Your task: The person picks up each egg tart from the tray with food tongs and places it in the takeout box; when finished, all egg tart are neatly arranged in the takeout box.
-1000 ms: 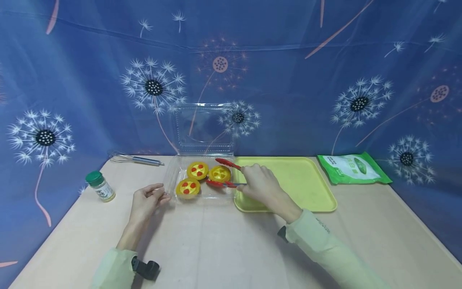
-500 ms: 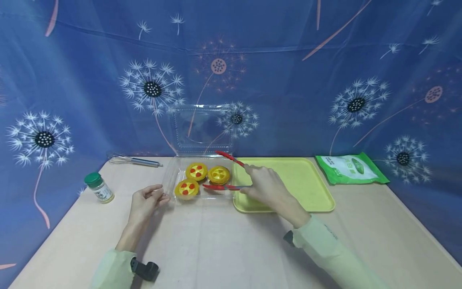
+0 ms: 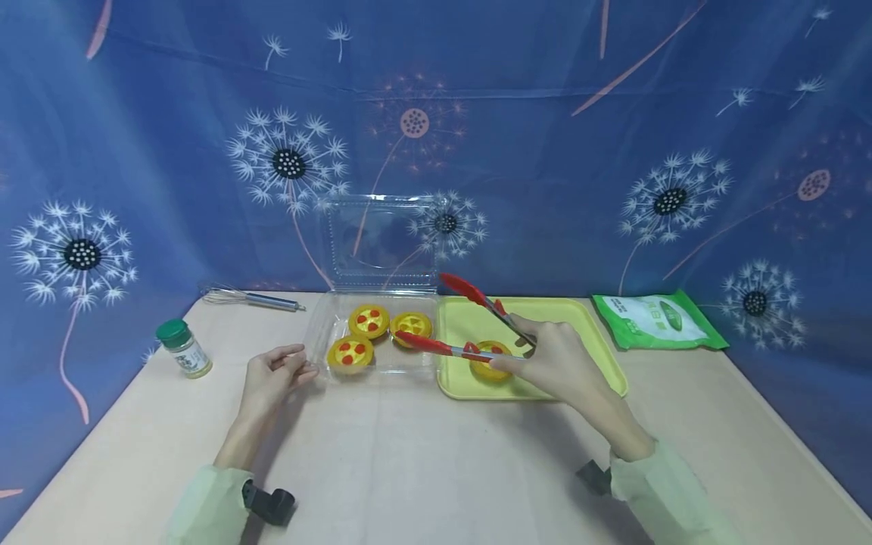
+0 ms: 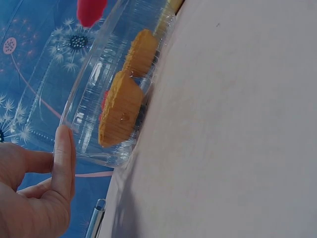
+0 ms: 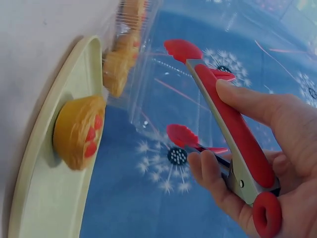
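Note:
My right hand grips red-and-steel tongs, their red tips spread apart with nothing between them. In the head view the tongs reach over the yellow tray, and the lower tip overlaps the right-hand tart. Under them, an egg tart with red pieces on top sits on the tray. A clear plastic box with its lid raised holds three tarts, two with red pieces visible. My left hand is at the box's left side, a straight fingertip right at its rim in the left wrist view.
A whisk lies at the back left, and a green-capped seasoning jar stands in front of it. Right of the tray is a green-and-white packet. A patterned blue cloth hangs behind the table.
My right hand has moved right with the tongs, whose tips have lifted away from the box. The tart on the tray has come into view. My left hand has stayed by the box.

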Available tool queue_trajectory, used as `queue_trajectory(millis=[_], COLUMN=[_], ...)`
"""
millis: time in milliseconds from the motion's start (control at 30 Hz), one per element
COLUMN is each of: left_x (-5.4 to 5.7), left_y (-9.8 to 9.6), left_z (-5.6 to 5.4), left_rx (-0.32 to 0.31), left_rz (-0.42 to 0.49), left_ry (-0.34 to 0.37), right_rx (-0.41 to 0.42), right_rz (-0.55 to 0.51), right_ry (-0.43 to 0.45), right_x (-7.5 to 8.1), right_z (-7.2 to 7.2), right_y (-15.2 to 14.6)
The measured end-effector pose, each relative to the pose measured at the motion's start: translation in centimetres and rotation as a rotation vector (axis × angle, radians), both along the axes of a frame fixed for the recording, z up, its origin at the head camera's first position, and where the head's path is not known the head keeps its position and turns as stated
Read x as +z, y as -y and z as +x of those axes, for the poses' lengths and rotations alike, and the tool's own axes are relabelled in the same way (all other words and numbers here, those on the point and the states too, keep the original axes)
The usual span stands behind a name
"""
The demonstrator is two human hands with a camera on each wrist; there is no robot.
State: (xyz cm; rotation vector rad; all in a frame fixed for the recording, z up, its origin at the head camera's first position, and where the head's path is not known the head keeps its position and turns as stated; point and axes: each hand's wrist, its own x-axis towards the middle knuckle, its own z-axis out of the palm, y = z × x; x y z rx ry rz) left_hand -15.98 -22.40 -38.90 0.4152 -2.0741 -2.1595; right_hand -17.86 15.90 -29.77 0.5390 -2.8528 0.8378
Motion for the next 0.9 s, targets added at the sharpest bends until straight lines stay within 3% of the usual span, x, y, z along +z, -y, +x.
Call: queue_trajectory(millis=[333,600,900], left_x=[0.1,0.1,0.0], left_y=[0.2,0.1,0.0], left_z=[0.1,0.1,0.1], left_rx=[0.008,0.01,-0.006], left_rz=[-0.022,-0.066,-0.037], left_ry=[0.023,0.042,0.025], right_rx=[-0.085,-0.108,-0.136], right_rz=[-0.004,0.01,0.018], right_ry=[0.096,0.154,0.192], right_x=[0.2,-1.1,-2.7], right_z=[1.0,1.5,2.0], right_y=[-4.3,-6.8,-7.6])
